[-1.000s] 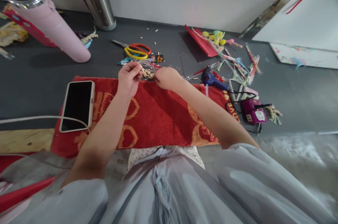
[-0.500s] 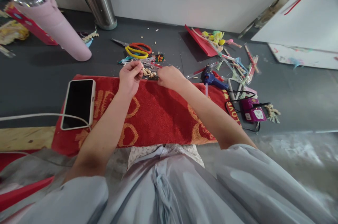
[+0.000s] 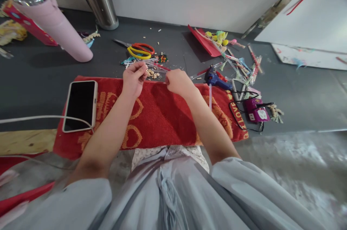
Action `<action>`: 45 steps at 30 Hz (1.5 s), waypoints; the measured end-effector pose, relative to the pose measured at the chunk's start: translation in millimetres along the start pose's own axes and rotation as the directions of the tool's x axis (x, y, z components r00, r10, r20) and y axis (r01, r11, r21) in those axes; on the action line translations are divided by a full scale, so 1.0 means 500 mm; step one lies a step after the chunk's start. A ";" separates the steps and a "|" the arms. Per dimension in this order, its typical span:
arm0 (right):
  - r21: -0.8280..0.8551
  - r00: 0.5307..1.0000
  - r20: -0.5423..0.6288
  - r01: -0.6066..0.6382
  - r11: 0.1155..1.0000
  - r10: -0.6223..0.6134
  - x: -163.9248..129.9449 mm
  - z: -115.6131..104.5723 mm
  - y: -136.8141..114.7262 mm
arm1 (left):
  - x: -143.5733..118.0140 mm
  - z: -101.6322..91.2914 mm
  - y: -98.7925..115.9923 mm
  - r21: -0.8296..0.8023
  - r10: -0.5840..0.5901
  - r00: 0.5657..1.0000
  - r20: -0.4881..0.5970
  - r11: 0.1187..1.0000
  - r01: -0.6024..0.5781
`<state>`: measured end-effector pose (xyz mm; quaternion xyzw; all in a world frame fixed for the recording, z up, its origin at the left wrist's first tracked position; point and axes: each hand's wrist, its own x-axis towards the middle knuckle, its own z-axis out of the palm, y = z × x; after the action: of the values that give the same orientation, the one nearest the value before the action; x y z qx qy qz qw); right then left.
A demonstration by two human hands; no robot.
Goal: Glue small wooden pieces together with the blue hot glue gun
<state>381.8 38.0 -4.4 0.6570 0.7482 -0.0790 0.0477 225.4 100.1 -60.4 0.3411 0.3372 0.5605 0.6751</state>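
Note:
My left hand (image 3: pixel 134 80) is raised over the back edge of the red towel (image 3: pixel 165 114), thumb and fingertips pinched together. Something tiny and pale may show at its tips, too small to name. My right hand (image 3: pixel 179 82) is closed, knuckles up, a little way to the right; its fingertips and whatever they hold are hidden. Between the hands lies a small heap of short cream-coloured pieces (image 3: pixel 153 74). Behind it are a clear strip with a red part (image 3: pixel 162 67), a bundle of thin white strands (image 3: pixel 132 62) and orange-and-yellow-handled scissors (image 3: pixel 141 56).
A phone (image 3: pixel 80 105) with a white cable lies on the towel's left. A pink bottle (image 3: pixel 54 26) and steel cylinder (image 3: pixel 101 2) stand at back left. On the right are a blue glue gun (image 3: pixel 218 80), purple power block (image 3: pixel 256 110), red paper (image 3: pixel 203 44) and wrapped sticks.
My right hand has drawn back slightly from the heap, rightward and toward me, its elbow coming inward. The left hand keeps its pinch in nearly the same place.

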 end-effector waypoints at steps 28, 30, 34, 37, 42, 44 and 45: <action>0.134 0.982 -0.186 0.008 0.991 0.017 -0.007 0.076 0.007 | -0.021 0.013 -0.009 0.068 0.009 0.993 0.121 0.998 -0.018; 0.113 0.982 -0.187 0.007 0.994 0.014 -0.007 0.075 0.004 | -0.025 0.018 -0.008 0.057 -0.008 0.992 0.127 0.998 0.001; 0.092 0.983 -0.182 0.017 0.996 0.000 -0.007 0.072 0.000 | -0.032 0.024 -0.003 0.062 -0.040 0.991 0.130 0.998 0.032; 0.115 0.985 -0.169 0.001 0.993 0.019 -0.008 0.066 -0.002 | -0.035 0.027 -0.001 0.064 -0.072 0.990 0.117 0.996 0.065; 0.286 0.972 -0.233 0.042 0.957 0.027 -0.012 0.064 -0.001 | -0.036 0.027 -0.003 0.073 -0.100 0.990 0.100 0.993 0.093; 0.401 0.951 -0.308 0.106 0.910 0.025 -0.015 0.065 -0.002 | -0.036 0.026 -0.005 0.083 -0.093 0.990 0.105 0.993 0.085; 0.456 0.936 -0.349 0.142 0.879 0.030 -0.017 0.065 -0.003 | -0.037 0.025 -0.006 0.093 -0.092 0.990 0.108 0.992 0.082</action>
<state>380.4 23.6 -34.9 0.6300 0.7213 -0.1442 -0.2491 234.7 80.5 -54.7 0.3865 0.3380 0.4951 0.7009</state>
